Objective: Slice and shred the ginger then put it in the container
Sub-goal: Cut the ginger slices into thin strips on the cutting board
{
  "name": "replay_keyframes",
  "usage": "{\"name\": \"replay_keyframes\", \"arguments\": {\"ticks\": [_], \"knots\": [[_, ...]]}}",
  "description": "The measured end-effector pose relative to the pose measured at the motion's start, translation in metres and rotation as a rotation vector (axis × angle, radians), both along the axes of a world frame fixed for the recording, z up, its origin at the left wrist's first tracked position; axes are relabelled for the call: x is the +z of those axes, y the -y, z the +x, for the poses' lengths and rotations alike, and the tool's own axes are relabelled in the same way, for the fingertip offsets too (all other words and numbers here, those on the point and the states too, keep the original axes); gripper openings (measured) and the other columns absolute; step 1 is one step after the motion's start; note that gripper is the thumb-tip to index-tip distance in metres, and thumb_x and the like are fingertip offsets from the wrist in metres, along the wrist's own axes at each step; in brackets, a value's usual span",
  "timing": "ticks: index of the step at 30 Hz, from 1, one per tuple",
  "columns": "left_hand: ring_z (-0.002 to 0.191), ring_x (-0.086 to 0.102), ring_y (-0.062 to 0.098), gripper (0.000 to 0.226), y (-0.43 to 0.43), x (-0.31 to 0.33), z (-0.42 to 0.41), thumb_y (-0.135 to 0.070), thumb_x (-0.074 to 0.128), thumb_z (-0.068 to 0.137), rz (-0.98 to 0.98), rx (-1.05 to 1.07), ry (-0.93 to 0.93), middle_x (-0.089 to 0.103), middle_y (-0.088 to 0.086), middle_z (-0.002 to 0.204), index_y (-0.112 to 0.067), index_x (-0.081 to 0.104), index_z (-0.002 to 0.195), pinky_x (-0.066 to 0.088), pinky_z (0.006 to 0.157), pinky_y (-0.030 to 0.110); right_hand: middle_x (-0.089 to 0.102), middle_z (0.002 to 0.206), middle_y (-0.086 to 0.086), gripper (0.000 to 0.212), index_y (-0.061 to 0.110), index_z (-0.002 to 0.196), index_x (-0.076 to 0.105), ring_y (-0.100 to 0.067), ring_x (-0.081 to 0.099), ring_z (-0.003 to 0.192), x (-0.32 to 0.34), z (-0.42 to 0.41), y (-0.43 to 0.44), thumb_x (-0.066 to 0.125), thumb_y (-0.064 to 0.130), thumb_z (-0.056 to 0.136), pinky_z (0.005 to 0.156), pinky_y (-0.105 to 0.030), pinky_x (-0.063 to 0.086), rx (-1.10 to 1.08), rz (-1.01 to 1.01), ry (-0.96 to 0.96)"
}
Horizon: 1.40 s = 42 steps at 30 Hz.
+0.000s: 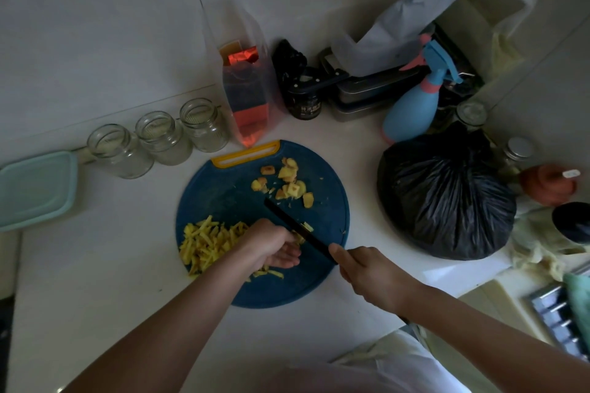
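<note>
A round blue cutting board (pixel 223 195) with a yellow handle lies on the white counter. A pile of shredded ginger (pixel 207 242) covers its left side. Several ginger chunks (pixel 289 182) lie at its far side. My left hand (pixel 271 244) holds down a small stack of ginger slices (pixel 300 237) against the knife. My right hand (pixel 367 274) grips the handle of a dark knife (pixel 295 226), whose blade stands edge-down on the board beside my left fingers. A few cut strips (pixel 308 226) sit just right of the blade.
Three glass jars (pixel 159 137) line the wall at the left, next to a teal lidded container (pixel 35 188). A tied black bag (pixel 443 198), a blue spray bottle (pixel 412 108), a clear bag with orange packets (pixel 249 96) and a dark jar (pixel 303 105) crowd the back and right.
</note>
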<state>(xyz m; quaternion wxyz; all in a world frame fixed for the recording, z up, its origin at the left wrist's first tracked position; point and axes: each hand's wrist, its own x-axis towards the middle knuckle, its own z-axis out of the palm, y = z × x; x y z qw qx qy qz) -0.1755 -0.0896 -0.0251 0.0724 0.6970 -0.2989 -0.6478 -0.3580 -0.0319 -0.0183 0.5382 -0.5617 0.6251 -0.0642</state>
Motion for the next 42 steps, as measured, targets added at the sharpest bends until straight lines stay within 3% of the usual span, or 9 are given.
{"name": "replay_keyframes", "arguments": {"ticks": [4,20,26,29,33,42], "knots": [[0.047,0.063,0.014,0.019,0.001,0.000,0.001,-0.003,0.054,0.094,-0.003,-0.013,-0.004,0.064,0.009,0.059,0.004,0.062,0.078,0.052,0.044,0.021,0.037,0.055,-0.002,0.057,0.013,0.058,0.033,-0.013,0.034,0.048,-0.003,-0.002,-0.002,0.033,0.053,0.099,0.064,-0.036,0.041,0.038,-0.027,-0.026],[0.044,0.062,0.012,0.017,0.007,-0.009,0.001,0.000,0.051,0.096,0.022,0.012,-0.056,0.063,0.013,0.070,0.003,0.057,0.080,0.054,0.048,0.021,0.038,0.056,0.003,0.054,0.016,0.062,0.034,-0.004,0.035,0.042,0.006,0.001,0.019,0.029,0.054,0.100,0.051,-0.018,0.034,0.137,0.088,-0.109],[0.045,0.063,0.012,0.017,0.007,-0.007,0.001,0.001,0.051,0.095,0.022,0.017,-0.072,0.063,0.014,0.070,0.003,0.058,0.079,0.055,0.051,0.023,0.043,0.058,0.004,0.053,0.016,0.063,0.038,-0.004,0.039,0.047,-0.009,0.009,0.016,0.027,0.052,0.101,0.054,-0.017,0.036,0.099,0.035,-0.109],[0.047,0.064,0.014,0.016,0.005,-0.007,0.002,-0.001,0.054,0.095,0.021,0.034,-0.073,0.065,0.015,0.070,0.005,0.058,0.081,0.056,0.049,0.022,0.050,0.062,0.001,0.056,0.013,0.068,0.046,-0.009,0.045,0.052,-0.014,0.014,0.022,0.028,0.056,0.099,0.057,-0.025,0.042,0.033,0.067,-0.064],[0.048,0.065,0.015,0.013,0.004,-0.003,0.002,0.000,0.053,0.095,0.007,0.035,-0.066,0.065,0.015,0.069,0.010,0.059,0.089,0.056,0.048,0.023,0.037,0.047,0.003,0.057,0.015,0.065,0.042,-0.009,0.029,0.034,-0.004,0.011,0.033,0.035,0.062,0.096,0.036,-0.019,0.025,-0.115,0.314,0.101],[0.055,0.064,0.018,0.023,0.004,0.000,0.000,0.001,0.049,0.096,0.044,0.033,-0.057,0.065,0.013,0.063,0.008,0.057,0.077,0.055,0.048,0.022,0.034,0.043,0.006,0.057,0.016,0.064,0.039,-0.009,0.025,0.034,0.009,0.001,0.018,0.035,0.064,0.095,0.037,-0.018,0.023,-0.091,0.265,0.092]]}}
